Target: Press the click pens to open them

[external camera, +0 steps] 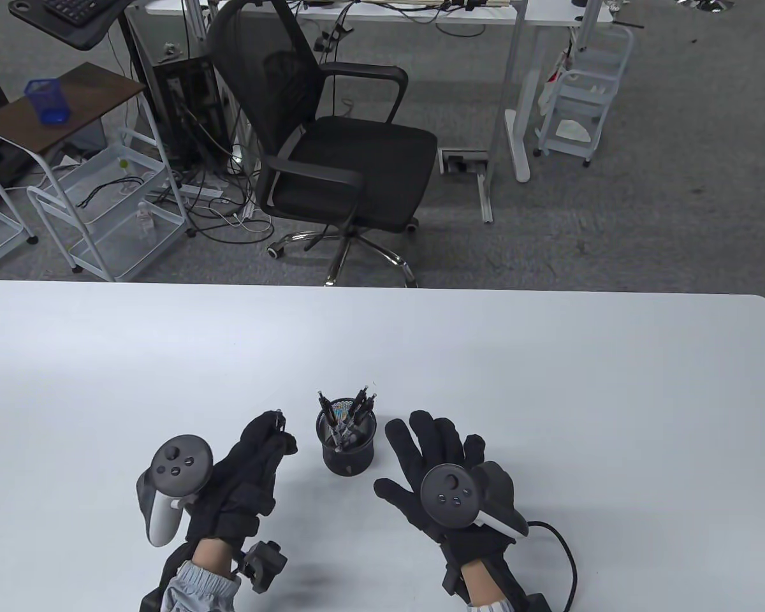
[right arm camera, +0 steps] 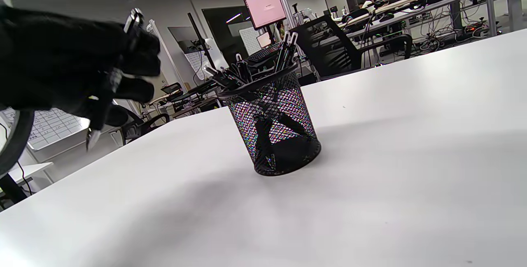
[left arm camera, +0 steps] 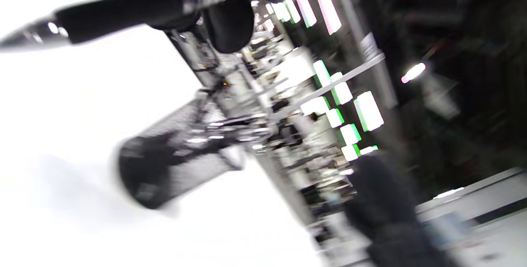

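A black mesh pen cup (external camera: 347,443) stands on the white table (external camera: 548,382) between my hands, with several click pens (external camera: 350,414) upright in it. It also shows in the right wrist view (right arm camera: 273,129) and, blurred, in the left wrist view (left arm camera: 177,160). My left hand (external camera: 261,446) is just left of the cup and grips one black click pen (left arm camera: 107,12) in its closed fingers; the pen's silver tip points down and its clip end sticks up (right arm camera: 134,18). My right hand (external camera: 433,446) lies open and empty on the table just right of the cup.
A black office chair (external camera: 338,146) stands beyond the table's far edge, with white carts (external camera: 102,210) and desks around it. A cable (external camera: 561,548) runs from my right wrist across the table's near right part.
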A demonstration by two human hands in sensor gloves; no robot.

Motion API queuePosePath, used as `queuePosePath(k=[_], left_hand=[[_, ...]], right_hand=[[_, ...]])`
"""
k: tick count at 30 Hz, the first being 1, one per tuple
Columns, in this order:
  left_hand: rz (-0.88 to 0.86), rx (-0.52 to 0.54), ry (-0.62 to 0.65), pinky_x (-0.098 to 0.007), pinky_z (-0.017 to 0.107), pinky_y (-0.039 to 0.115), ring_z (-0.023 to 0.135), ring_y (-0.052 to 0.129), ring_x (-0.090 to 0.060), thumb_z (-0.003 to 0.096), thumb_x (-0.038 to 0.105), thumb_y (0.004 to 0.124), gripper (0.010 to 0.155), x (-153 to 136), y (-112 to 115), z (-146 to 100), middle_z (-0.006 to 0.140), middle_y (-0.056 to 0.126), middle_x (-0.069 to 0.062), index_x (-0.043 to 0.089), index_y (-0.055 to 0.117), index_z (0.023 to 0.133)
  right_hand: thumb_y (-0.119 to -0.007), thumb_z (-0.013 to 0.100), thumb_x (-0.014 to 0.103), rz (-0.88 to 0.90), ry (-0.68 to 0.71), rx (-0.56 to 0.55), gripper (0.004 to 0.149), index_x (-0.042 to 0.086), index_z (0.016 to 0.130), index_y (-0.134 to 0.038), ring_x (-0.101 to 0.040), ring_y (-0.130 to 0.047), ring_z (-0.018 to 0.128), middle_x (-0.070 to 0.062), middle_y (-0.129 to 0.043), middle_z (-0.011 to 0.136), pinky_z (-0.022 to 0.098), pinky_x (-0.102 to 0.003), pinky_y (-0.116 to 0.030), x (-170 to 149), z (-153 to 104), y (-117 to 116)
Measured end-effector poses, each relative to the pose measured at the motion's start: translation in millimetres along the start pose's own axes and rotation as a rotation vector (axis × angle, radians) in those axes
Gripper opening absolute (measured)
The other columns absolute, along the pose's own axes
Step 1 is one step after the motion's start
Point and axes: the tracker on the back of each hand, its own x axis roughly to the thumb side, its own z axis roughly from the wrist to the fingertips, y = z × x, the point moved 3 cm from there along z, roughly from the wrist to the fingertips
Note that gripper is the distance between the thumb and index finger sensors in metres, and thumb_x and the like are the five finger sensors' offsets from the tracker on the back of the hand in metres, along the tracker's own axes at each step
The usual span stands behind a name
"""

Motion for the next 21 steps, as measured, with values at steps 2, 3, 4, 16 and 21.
queuePosePath(k=[2, 3, 4, 16, 21], left_hand=[[0.088, 0.006, -0.049, -0.080, 0.070, 0.040, 0.099, 0.068, -0.047, 0.0744, 0.027, 0.063, 0.048, -7, 4, 5, 0.109, 0.081, -0.006, 0.012, 0.050, 0.119], [0.134, 0.007, -0.086, -0.078, 0.071, 0.044, 0.098, 0.068, -0.045, 0.0740, 0.027, 0.064, 0.048, -13, 7, 9, 0.109, 0.081, -0.005, 0.013, 0.051, 0.118], [0.155, 0.004, -0.104, -0.076, 0.073, 0.047, 0.097, 0.068, -0.043, 0.0737, 0.028, 0.065, 0.048, -18, 9, 12, 0.109, 0.082, -0.004, 0.014, 0.052, 0.118], [0.486, -0.018, -0.379, -0.039, 0.055, 0.087, 0.072, 0.087, -0.029, 0.0715, 0.030, 0.070, 0.051, -80, 35, 33, 0.098, 0.077, -0.018, 0.006, 0.058, 0.115], [0.525, -0.011, -0.409, -0.034, 0.053, 0.089, 0.069, 0.089, -0.023, 0.0699, 0.032, 0.074, 0.053, -91, 37, 34, 0.093, 0.078, -0.018, 0.004, 0.061, 0.113]], right_hand=[[-0.053, 0.066, 0.054, 0.001, 0.001, 0.000, 0.077, 0.017, 0.123, -0.018, -0.064, -0.014, 0.107, -0.029, -0.007, 0.125, 0.063, -0.085, -0.007, 0, 0, 0], [-0.053, 0.066, 0.054, 0.001, 0.001, 0.001, 0.077, 0.017, 0.123, -0.018, -0.064, -0.014, 0.107, -0.029, -0.007, 0.125, 0.063, -0.085, -0.007, 0, 0, 0], [-0.053, 0.066, 0.054, 0.001, 0.001, 0.001, 0.077, 0.017, 0.123, -0.018, -0.064, -0.014, 0.107, -0.029, -0.007, 0.125, 0.063, -0.085, -0.007, 0, 0, 0], [-0.052, 0.066, 0.054, 0.014, 0.007, 0.000, 0.076, 0.017, 0.123, -0.017, -0.064, -0.014, 0.107, -0.029, -0.007, 0.125, 0.063, -0.085, -0.007, 0, 0, 2], [-0.052, 0.066, 0.054, 0.018, 0.010, -0.002, 0.076, 0.017, 0.123, -0.017, -0.064, -0.014, 0.107, -0.029, -0.007, 0.125, 0.063, -0.085, -0.007, 0, 0, 2]])
